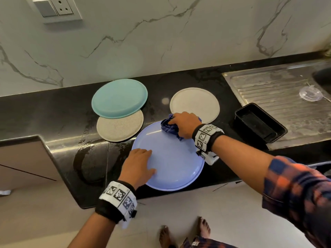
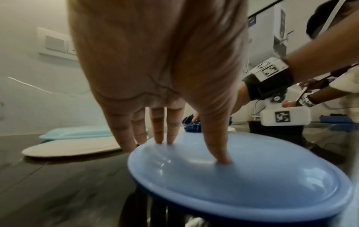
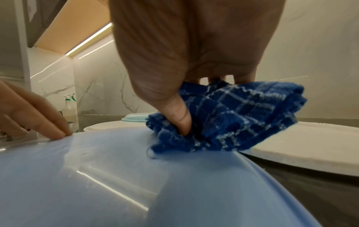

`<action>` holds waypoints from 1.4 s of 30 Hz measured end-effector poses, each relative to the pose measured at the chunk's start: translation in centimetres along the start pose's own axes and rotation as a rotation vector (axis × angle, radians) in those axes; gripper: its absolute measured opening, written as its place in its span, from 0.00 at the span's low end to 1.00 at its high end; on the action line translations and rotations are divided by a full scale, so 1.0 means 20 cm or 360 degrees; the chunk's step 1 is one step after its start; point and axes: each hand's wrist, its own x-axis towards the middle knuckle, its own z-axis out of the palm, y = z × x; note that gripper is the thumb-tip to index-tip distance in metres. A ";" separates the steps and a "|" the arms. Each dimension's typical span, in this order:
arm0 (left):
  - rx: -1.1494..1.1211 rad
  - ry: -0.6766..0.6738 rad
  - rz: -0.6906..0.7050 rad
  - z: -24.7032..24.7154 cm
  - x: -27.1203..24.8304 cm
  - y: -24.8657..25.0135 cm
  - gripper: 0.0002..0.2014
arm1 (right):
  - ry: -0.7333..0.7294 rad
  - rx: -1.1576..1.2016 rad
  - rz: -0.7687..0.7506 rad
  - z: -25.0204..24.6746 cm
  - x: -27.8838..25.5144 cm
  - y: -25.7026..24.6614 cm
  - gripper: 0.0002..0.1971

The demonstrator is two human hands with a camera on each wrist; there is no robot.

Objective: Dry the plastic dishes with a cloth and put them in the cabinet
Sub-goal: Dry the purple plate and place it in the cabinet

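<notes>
A light blue plastic plate (image 1: 173, 163) (image 2: 242, 176) (image 3: 97, 184) lies upside down at the counter's front edge. My left hand (image 1: 138, 165) (image 2: 184, 145) presses on its left side with straight fingers. My right hand (image 1: 182, 124) (image 3: 186, 122) grips a bunched blue checked cloth (image 1: 170, 128) (image 3: 233, 119) (image 2: 191, 125) against the plate's far rim. A teal plate (image 1: 119, 97) (image 2: 77, 133) overlaps a speckled beige plate (image 1: 120, 127) (image 2: 71, 148) behind on the left. A white plate (image 1: 195, 102) (image 3: 303, 141) lies behind the cloth.
A black rectangular tray (image 1: 259, 122) sits to the right at the edge of the steel drainboard (image 1: 279, 97), which holds a clear lid (image 1: 310, 93). The black counter (image 1: 53, 111) is wet near the front left corner. A marble wall with a socket (image 1: 62, 6) stands behind.
</notes>
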 end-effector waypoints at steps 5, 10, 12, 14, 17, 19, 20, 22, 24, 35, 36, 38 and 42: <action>-0.0066 -0.0074 0.0017 -0.03 0.03 -0.10 0.47 | 0.0014 -0.0120 0.0022 0.03 -0.04 -0.03 0.32; -0.0037 -0.0100 -0.0010 -0.04 0.05 -0.09 0.48 | 0.0102 -0.0115 -0.0224 0.11 -0.21 -0.20 0.25; -0.0076 -0.0110 -0.0029 -0.04 0.06 -0.10 0.49 | 0.0078 -0.0109 -0.0463 0.18 -0.34 -0.27 0.23; -0.0105 -0.0108 -0.0042 -0.03 0.06 -0.10 0.51 | 0.0047 -0.0177 -0.0629 0.23 -0.50 -0.27 0.22; -0.0173 -0.0091 -0.0048 -0.01 0.06 -0.12 0.53 | 0.0070 -0.0199 -0.0603 0.23 -0.57 -0.13 0.23; -0.0207 -0.0093 -0.0051 -0.01 0.05 -0.11 0.53 | 0.0056 -0.0154 -0.0390 0.18 -0.48 -0.03 0.23; -0.0216 -0.0093 -0.0060 -0.02 0.05 -0.11 0.53 | 0.0036 -0.0141 -0.0256 0.14 -0.41 0.00 0.23; -0.0237 -0.0079 -0.0096 -0.02 0.06 -0.11 0.54 | 0.0021 -0.0148 -0.0032 0.08 -0.23 0.01 0.28; -0.0250 -0.0089 -0.0132 -0.02 0.06 -0.11 0.57 | -0.0010 -0.0114 0.0092 0.05 -0.09 -0.05 0.32; -0.0228 -0.0100 -0.0160 -0.01 0.09 -0.11 0.49 | 0.0003 -0.0080 -0.0499 0.26 -0.53 -0.19 0.24; -0.0219 -0.0104 -0.0165 -0.01 0.09 -0.11 0.50 | 0.0028 -0.0077 -0.0454 0.26 -0.57 -0.12 0.24; -0.0204 -0.0112 -0.0169 -0.02 0.09 -0.10 0.51 | 0.0019 -0.0075 -0.0290 0.21 -0.55 0.00 0.26; -0.0210 -0.0146 -0.0132 -0.03 0.08 -0.09 0.56 | 0.0000 -0.0069 -0.0070 0.07 -0.26 0.04 0.26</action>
